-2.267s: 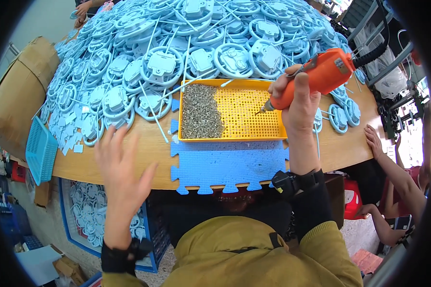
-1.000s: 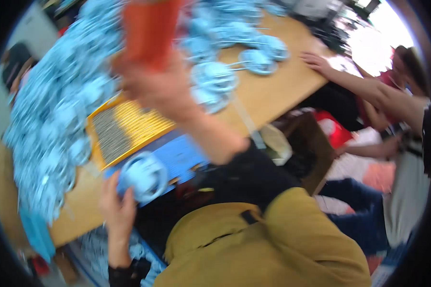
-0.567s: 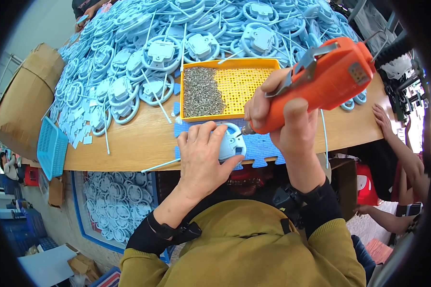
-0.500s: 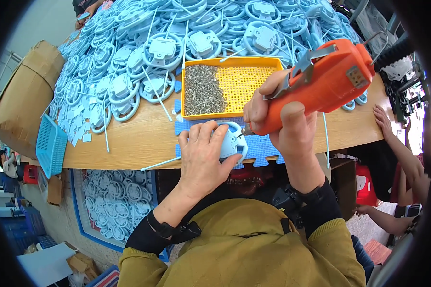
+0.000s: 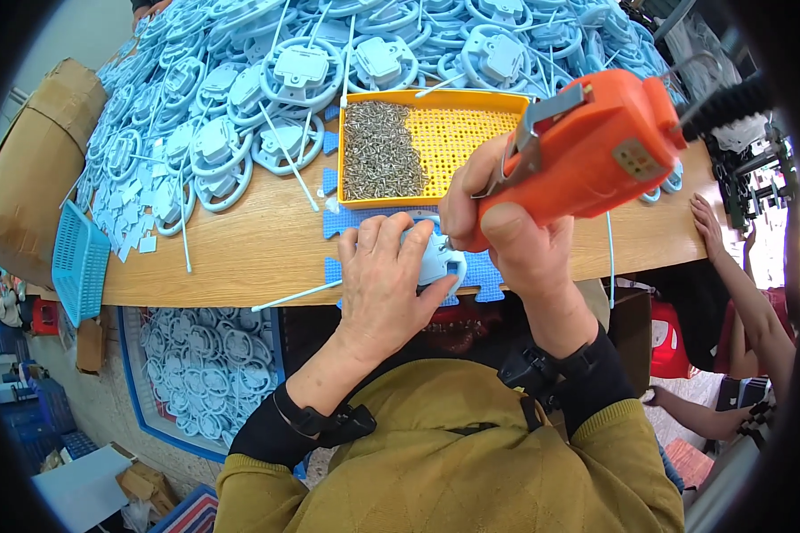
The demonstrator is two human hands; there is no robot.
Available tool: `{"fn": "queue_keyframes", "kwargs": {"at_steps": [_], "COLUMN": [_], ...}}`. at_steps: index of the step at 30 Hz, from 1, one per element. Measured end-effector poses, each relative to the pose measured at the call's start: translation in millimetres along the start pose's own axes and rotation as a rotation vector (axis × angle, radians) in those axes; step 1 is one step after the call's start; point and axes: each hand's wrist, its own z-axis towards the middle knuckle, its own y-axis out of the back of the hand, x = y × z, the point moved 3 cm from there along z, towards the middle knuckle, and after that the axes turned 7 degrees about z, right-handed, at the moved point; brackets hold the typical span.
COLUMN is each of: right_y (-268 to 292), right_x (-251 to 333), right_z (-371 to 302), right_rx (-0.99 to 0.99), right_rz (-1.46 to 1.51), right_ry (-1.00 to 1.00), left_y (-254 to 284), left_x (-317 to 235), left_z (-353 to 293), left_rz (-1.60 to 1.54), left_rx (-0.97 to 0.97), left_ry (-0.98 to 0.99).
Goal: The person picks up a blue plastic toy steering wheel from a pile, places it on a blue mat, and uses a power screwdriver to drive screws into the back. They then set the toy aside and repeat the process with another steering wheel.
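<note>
My right hand (image 5: 520, 209) is closed round an orange electric screwdriver (image 5: 587, 147), its bit tilted down onto a light-blue round plastic part (image 5: 440, 259). That part has a ring and a thin rod, and it lies on a blue foam mat (image 5: 484, 274). With fingers bent over its left side, my left hand (image 5: 378, 271) grips the plastic part and holds it against the mat. The rod sticks out to the left beneath this hand. Just beyond my hands stands a yellow tray (image 5: 471, 99) with a heap of small screws (image 5: 378, 151) in its left half.
A big pile of similar blue parts (image 5: 302, 71) covers the far side of the wooden table (image 5: 240, 258). At left are a blue basket (image 5: 82, 262) and a cardboard box (image 5: 36, 160). Below the table edge is a crate of parts (image 5: 209, 373). Another person's hand (image 5: 707, 226) rests at right.
The plastic part has turned a little under my left hand. The screwdriver's tip has shifted slightly left on it. The whole view has shifted a little.
</note>
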Motion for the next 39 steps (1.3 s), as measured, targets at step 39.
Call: {"fn": "queue_keyframes", "kwargs": {"at_steps": [39], "right_y": [97.2], "right_x": [-17.8], "right_z": [78.9], "right_rx": [-0.316], "right_rz": [-0.010], "right_ry": [0.186], "left_y": [53.2], "left_x": [166.8], "left_z": [170.8], "left_rz": [0.332], "left_rx": [0.166], "left_ry": [-0.100]}}
